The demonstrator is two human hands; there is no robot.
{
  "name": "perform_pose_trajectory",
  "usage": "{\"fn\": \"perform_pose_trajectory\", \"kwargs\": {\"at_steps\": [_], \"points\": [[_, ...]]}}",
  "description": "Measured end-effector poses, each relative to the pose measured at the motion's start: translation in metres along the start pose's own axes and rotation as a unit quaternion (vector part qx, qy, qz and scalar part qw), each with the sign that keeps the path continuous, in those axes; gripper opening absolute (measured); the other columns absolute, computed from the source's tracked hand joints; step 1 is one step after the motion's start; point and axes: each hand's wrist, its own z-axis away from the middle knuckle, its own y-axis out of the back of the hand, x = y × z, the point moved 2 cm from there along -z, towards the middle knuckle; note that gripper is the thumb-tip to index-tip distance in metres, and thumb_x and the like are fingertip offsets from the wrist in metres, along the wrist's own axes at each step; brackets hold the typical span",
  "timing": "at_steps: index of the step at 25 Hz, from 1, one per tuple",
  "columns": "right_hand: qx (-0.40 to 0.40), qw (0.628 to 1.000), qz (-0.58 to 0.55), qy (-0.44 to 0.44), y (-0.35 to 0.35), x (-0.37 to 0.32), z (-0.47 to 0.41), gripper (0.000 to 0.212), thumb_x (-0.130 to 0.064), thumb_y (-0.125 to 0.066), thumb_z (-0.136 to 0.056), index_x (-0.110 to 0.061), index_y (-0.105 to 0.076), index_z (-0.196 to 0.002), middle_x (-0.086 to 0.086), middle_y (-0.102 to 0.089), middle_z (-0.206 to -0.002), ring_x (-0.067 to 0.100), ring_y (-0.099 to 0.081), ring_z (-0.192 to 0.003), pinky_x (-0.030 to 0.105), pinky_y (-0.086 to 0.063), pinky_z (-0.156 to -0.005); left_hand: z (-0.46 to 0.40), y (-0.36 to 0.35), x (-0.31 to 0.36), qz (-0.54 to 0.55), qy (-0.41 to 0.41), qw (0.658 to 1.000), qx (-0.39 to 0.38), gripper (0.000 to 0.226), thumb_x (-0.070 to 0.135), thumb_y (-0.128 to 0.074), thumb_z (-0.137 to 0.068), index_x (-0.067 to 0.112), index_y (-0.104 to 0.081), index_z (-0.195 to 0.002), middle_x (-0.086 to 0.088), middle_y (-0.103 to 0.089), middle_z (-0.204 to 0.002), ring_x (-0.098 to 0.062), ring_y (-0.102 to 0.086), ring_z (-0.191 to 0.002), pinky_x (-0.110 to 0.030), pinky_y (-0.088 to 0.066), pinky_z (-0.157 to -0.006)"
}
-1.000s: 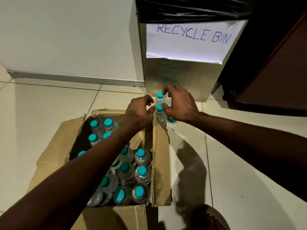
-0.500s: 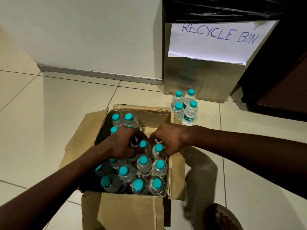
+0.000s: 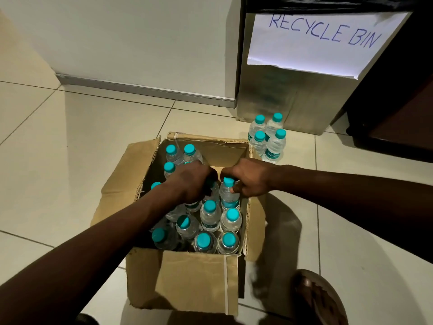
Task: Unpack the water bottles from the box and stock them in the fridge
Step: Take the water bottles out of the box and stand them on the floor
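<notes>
An open cardboard box (image 3: pixel 187 280) on the tiled floor holds several clear water bottles with teal caps (image 3: pixel 209 215). My right hand (image 3: pixel 249 178) grips the neck of one bottle (image 3: pixel 229 195) near the box's right wall, raised a little above its neighbours. My left hand (image 3: pixel 191 182) is closed over another bottle (image 3: pixel 194 205) in the middle of the box; its cap is hidden under my fingers. Several bottles (image 3: pixel 269 139) stand together on the floor beyond the box's far right corner. No fridge is in view.
A steel bin (image 3: pixel 264 99) with a black liner and a paper sign "RECYCLE BIN" (image 3: pixel 323 41) stands against the white wall just behind the floor bottles. Dark furniture (image 3: pixel 398 118) lies to the right. My foot in a sandal (image 3: pixel 316 299) is right of the box.
Both hands left the bottles set on the floor by the bin and came back into the box. They have each closed on a bottle, and the right one is lifting.
</notes>
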Motion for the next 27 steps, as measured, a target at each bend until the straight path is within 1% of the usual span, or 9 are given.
{"fn": "perform_pose_trajectory", "kwargs": {"at_steps": [3,6,9,12,14,16,18,22,27], "points": [[0.038,0.998,-0.043,0.002,0.004,0.005,0.002,0.032,-0.020,-0.067,-0.093,-0.017,-0.056,-0.123,0.002,-0.067,-0.108,0.016,-0.062,-0.094,0.035,-0.055,-0.082,0.003,0.006,-0.001,0.031,-0.009,0.997,0.063,0.039,0.026,-0.078,-0.083,0.022,-0.064,-0.120,0.002,-0.071,-0.111,-0.012,-0.065,-0.099,-0.023,-0.050,-0.082],[0.104,0.983,-0.153,-0.002,0.024,0.011,0.007,0.029,-0.019,-0.065,-0.095,-0.017,-0.053,-0.121,-0.003,-0.062,-0.111,0.013,-0.059,-0.099,0.038,-0.055,-0.091,0.009,0.026,-0.007,0.093,0.007,0.985,0.144,0.037,0.031,-0.075,-0.086,0.018,-0.064,-0.119,0.001,-0.070,-0.109,-0.013,-0.065,-0.095,-0.026,-0.051,-0.080],[0.136,0.942,-0.307,-0.019,0.051,0.019,0.019,0.026,-0.020,-0.063,-0.097,-0.018,-0.052,-0.121,-0.005,-0.061,-0.117,0.011,-0.061,-0.108,0.035,-0.056,-0.096,0.012,0.047,-0.010,0.205,0.007,0.958,0.199,0.029,0.034,-0.072,-0.089,0.019,-0.062,-0.112,0.002,-0.067,-0.105,-0.015,-0.064,-0.096,-0.032,-0.055,-0.080],[0.184,0.889,-0.419,-0.023,0.071,0.024,0.033,0.027,-0.017,-0.064,-0.095,-0.015,-0.056,-0.121,-0.001,-0.063,-0.120,0.014,-0.063,-0.114,0.038,-0.058,-0.093,0.012,0.065,-0.005,0.242,-0.019,0.947,0.212,0.023,0.028,-0.068,-0.092,0.020,-0.060,-0.112,0.003,-0.067,-0.105,-0.016,-0.064,-0.097,-0.041,-0.057,-0.083],[0.226,0.878,-0.420,-0.043,0.083,0.025,0.042,0.033,-0.021,-0.065,-0.095,-0.017,-0.058,-0.127,-0.001,-0.063,-0.120,0.014,-0.064,-0.110,0.035,-0.061,-0.087,0.012,0.077,0.001,0.262,-0.046,0.940,0.213,0.022,0.023,-0.066,-0.093,0.019,-0.059,-0.113,0.003,-0.067,-0.107,-0.013,-0.064,-0.099,-0.037,-0.057,-0.086],[0.260,0.890,-0.369,-0.072,0.096,0.027,0.050,0.040,-0.034,-0.064,-0.095,-0.025,-0.059,-0.134,-0.005,-0.062,-0.120,0.012,-0.063,-0.105,0.030,-0.060,-0.081,0.009,0.089,0.010,0.284,-0.062,0.933,0.209,0.022,0.021,-0.065,-0.094,0.020,-0.057,-0.114,0.005,-0.067,-0.112,-0.008,-0.064,-0.104,-0.026,-0.055,-0.089],[0.300,0.897,-0.310,-0.091,0.106,0.031,0.059,0.042,-0.046,-0.065,-0.092,-0.027,-0.065,-0.129,-0.010,-0.066,-0.115,0.009,-0.063,-0.100,0.028,-0.058,-0.080,0.001,0.100,0.022,0.294,-0.075,0.931,0.203,0.023,0.020,-0.065,-0.093,0.020,-0.058,-0.115,0.007,-0.068,-0.112,-0.003,-0.064,-0.103,-0.016,-0.052,-0.086],[0.382,0.876,-0.266,-0.127,0.115,0.046,0.073,0.036,-0.053,-0.073,-0.083,-0.023,-0.068,-0.103,-0.007,-0.069,-0.100,0.010,-0.065,-0.093,0.035,-0.060,-0.078,-0.024,0.115,0.048,0.290,-0.101,0.931,0.199,0.024,0.021,-0.067,-0.092,0.018,-0.060,-0.115,0.006,-0.069,-0.107,-0.008,-0.066,-0.099,-0.028,-0.054,-0.085],[0.453,0.836,-0.247,-0.185,0.123,0.071,0.093,0.041,-0.053,-0.079,-0.076,-0.018,-0.066,-0.090,-0.010,-0.068,-0.090,0.002,-0.063,-0.087,0.022,-0.050,-0.068,-0.057,0.138,0.078,0.239,-0.133,0.939,0.209,0.025,0.025,-0.071,-0.090,0.020,-0.060,-0.112,0.005,-0.069,-0.106,-0.008,-0.065,-0.097,-0.029,-0.055,-0.085]]}}
